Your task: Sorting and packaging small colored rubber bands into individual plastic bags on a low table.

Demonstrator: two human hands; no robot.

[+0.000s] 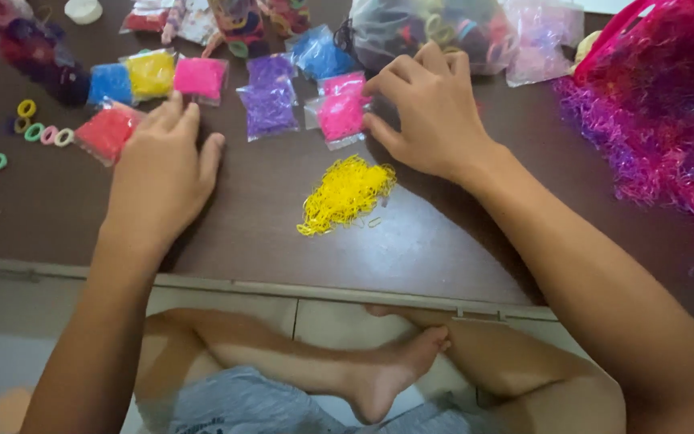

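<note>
Both your hands lie flat and empty: right hand (435,108) touches the pink packet (340,116), yellow band pile (347,193) just below; left hand (162,173) beside the red packet (108,133).

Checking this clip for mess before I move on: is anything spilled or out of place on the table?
Yes. A loose heap of small yellow rubber bands lies bare on the dark brown table, a few strays beside it, while the other colours sit in small clear plastic packets. Neither the left hand nor the right hand touches the heap.
</note>
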